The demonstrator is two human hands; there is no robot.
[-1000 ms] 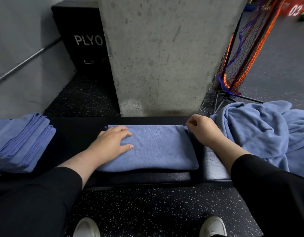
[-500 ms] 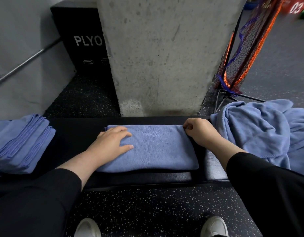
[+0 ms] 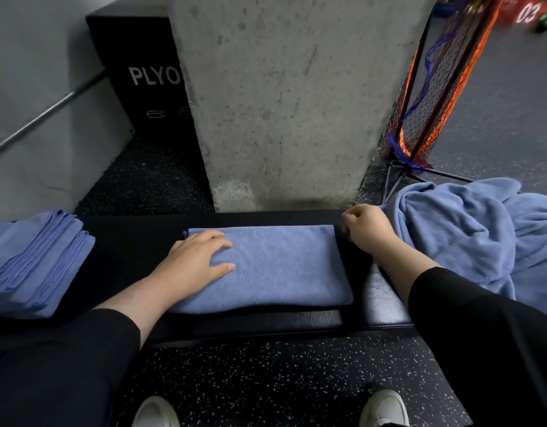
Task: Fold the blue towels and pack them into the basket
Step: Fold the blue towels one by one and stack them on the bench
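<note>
Across the right edge of the frame, the loose heap of unfolded blue towels is the biggest of the task's things; it lies slumped and creased over the right end of the black bench, which suggests soft, light, limp cloth that will sag wherever it is not supported, so it is best taken by a hem or two corners and shaken flat, one towel at a time; at the left edge, well apart from both hands, sits the stack of folded towels, its layered edges showing, and it would likely shift if lifted by one side, so a hand under it and one on top seems wise; in the centre of the frame the folded towel lies flat on the bench in a neat rectangle, and being pliable it should be picked up from beneath or by its folded edge so the layers do not fall open; the left hand rests on its left part, fingers straight and spread, pressing and gripping nothing; the right hand is just beside the towel's upper right corner, between it and the heap, fingers curled in; whether it pinches a bit of cloth I cannot tell; no basket shows anywhere in view, so packing looks some way off.
</note>
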